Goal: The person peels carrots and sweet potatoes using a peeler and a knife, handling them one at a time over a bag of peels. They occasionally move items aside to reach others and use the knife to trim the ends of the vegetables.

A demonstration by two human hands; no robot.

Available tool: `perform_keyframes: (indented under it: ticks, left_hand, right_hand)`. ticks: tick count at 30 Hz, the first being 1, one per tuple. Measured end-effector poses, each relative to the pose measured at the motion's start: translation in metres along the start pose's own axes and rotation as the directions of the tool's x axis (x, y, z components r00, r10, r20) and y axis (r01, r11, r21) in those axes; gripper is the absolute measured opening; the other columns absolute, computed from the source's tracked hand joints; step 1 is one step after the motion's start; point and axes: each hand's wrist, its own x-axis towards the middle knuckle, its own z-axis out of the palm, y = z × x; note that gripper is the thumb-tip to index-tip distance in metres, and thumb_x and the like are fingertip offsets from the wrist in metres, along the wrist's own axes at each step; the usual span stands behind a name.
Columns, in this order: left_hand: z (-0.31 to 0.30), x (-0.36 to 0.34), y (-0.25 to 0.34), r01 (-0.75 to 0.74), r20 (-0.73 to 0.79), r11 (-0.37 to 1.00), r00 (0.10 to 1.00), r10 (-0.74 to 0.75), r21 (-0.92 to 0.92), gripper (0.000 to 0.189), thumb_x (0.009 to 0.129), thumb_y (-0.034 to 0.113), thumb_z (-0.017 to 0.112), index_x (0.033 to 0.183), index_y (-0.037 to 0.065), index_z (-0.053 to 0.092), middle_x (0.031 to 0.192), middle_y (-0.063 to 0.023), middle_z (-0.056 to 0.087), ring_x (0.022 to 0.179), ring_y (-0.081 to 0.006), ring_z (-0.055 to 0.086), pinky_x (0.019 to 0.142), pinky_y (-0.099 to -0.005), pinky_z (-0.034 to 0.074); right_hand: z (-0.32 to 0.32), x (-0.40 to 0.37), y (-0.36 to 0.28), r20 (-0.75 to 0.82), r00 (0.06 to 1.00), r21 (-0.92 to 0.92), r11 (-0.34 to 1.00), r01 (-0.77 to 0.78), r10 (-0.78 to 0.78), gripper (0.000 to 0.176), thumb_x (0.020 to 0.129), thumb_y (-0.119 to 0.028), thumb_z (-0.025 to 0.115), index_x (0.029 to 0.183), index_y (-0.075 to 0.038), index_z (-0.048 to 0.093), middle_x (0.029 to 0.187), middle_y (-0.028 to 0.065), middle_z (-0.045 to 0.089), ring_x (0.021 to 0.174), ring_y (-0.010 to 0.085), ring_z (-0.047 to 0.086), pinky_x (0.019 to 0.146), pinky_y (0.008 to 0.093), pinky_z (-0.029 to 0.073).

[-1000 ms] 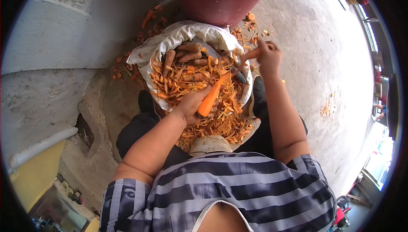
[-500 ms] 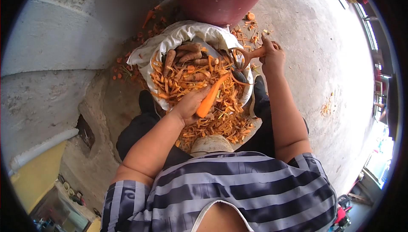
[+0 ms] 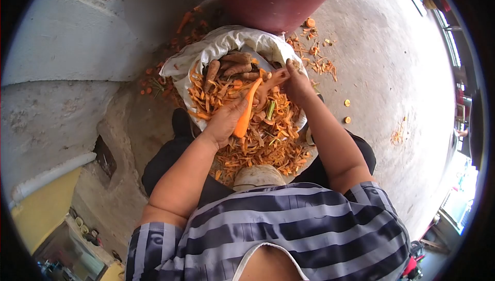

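A bright orange, peeled carrot (image 3: 247, 112) is gripped at its thick lower end by my left hand (image 3: 225, 121), its thin tip pointing up. My right hand (image 3: 298, 82) is closed on the handle of a wooden-coloured peeler (image 3: 269, 82), whose head is close beside the carrot's upper part. Under both hands lies a heap of orange peelings (image 3: 273, 149) in and in front of a white sack (image 3: 193, 54) with a rolled-back rim. Several unpeeled brown carrots (image 3: 237, 64) rest at the far side of the heap.
Beyond the sack stands a large dark red tub (image 3: 268, 3). Carrot scraps (image 3: 314, 49) and cut ends (image 3: 347, 103) are scattered on the concrete floor (image 3: 392, 64) to the right. A grey wall (image 3: 62, 39) rises on the left.
My right hand has moved left and toward me with the peeler, from the sack's right rim to beside the carrot. The carrot stands slightly more upright in my left hand.
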Motion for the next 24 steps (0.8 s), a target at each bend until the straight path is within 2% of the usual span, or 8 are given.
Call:
perform_keyframes:
  ticks: [1,2,4,7,13,18,21,24]
  left_hand:
    - [-0.002,0.000,0.000,-0.058,0.002,0.996,0.998,0.058,0.065,0.034,0.090,0.028,0.046,0.114,0.004,0.050,0.082,0.0008,0.050,0.071,-0.0059,0.046,0.063,-0.0184,0.040]
    - [-0.004,0.000,0.000,-0.116,0.007,0.985,0.993,0.116,0.128,0.034,0.088,0.026,0.049,0.114,0.003,0.051,0.084,0.0004,0.051,0.074,-0.0060,0.047,0.066,-0.0190,0.041]
    - [-0.012,0.002,-0.005,-0.187,-0.011,0.945,0.980,0.197,0.267,0.036,0.085,0.022,0.055,0.114,0.002,0.050,0.089,-0.0012,0.054,0.078,-0.0075,0.049,0.072,-0.0209,0.041]
    - [-0.022,0.003,-0.013,-0.228,-0.064,0.863,0.956,0.286,0.450,0.043,0.080,0.019,0.062,0.117,0.000,0.049,0.093,-0.0039,0.058,0.081,-0.0107,0.052,0.078,-0.0240,0.041]
    - [-0.018,-0.005,0.001,-0.048,-0.158,0.888,0.978,0.135,0.458,0.042,0.079,0.019,0.063,0.116,0.002,0.051,0.097,-0.0097,0.061,0.086,-0.0155,0.056,0.080,-0.0268,0.042]
    - [-0.015,-0.003,-0.001,-0.322,-0.029,0.636,0.879,0.476,0.702,0.038,0.080,0.016,0.062,0.111,-0.002,0.051,0.094,-0.0068,0.058,0.081,-0.0125,0.054,0.074,-0.0251,0.043]
    - [-0.012,-0.003,-0.001,-0.312,-0.051,0.617,0.866,0.498,0.723,0.035,0.077,0.016,0.064,0.107,0.001,0.054,0.090,-0.0110,0.061,0.076,-0.0191,0.058,0.070,-0.0285,0.045]
    - [-0.003,-0.005,-0.002,-0.333,-0.057,0.624,0.852,0.520,0.707,0.032,0.075,0.015,0.065,0.103,0.001,0.057,0.085,-0.0137,0.062,0.074,-0.0222,0.059,0.069,-0.0302,0.045]
  right_hand:
    - [-0.003,0.015,0.015,0.146,0.982,0.058,0.990,-0.126,0.117,0.040,0.083,-0.041,0.053,0.094,-0.003,0.052,0.072,0.0107,0.059,0.058,0.0233,0.056,0.053,0.0344,0.045]
    - [-0.008,0.030,0.028,-0.010,1.000,-0.383,0.924,-0.009,0.005,0.036,0.082,-0.037,0.055,0.096,-0.004,0.052,0.075,0.0112,0.060,0.064,0.0262,0.057,0.057,0.0366,0.046]
    - [-0.026,0.063,0.054,-0.096,0.929,-0.968,0.249,-0.004,-0.358,0.032,0.079,-0.029,0.060,0.099,-0.005,0.052,0.080,0.0120,0.061,0.075,0.0320,0.060,0.067,0.0410,0.048]
    - [-0.068,0.091,0.115,0.018,0.822,-0.997,-0.070,-0.027,-0.569,0.041,0.075,-0.028,0.062,0.108,-0.008,0.048,0.087,0.0158,0.061,0.086,0.0355,0.058,0.074,0.0431,0.046]
    - [-0.036,0.037,0.056,0.012,0.986,-0.999,-0.036,0.007,-0.164,0.048,0.073,-0.028,0.064,0.112,-0.009,0.046,0.091,0.0165,0.061,0.091,0.0324,0.057,0.077,0.0401,0.045]
    - [-0.050,0.044,0.053,0.093,0.968,-0.976,-0.212,0.043,-0.231,0.040,0.072,-0.019,0.060,0.110,-0.011,0.050,0.087,0.0192,0.061,0.084,0.0338,0.059,0.074,0.0397,0.046]
    - [-0.022,-0.021,0.001,0.004,0.981,-0.992,-0.126,-0.021,-0.195,0.035,0.071,-0.019,0.061,0.104,-0.007,0.053,0.086,0.0185,0.062,0.085,0.0338,0.059,0.074,0.0395,0.046]
    - [-0.024,-0.066,-0.016,-0.039,0.993,-0.960,0.281,-0.007,-0.111,0.039,0.075,-0.018,0.057,0.110,-0.002,0.053,0.093,0.0183,0.061,0.085,0.0288,0.060,0.072,0.0376,0.047]
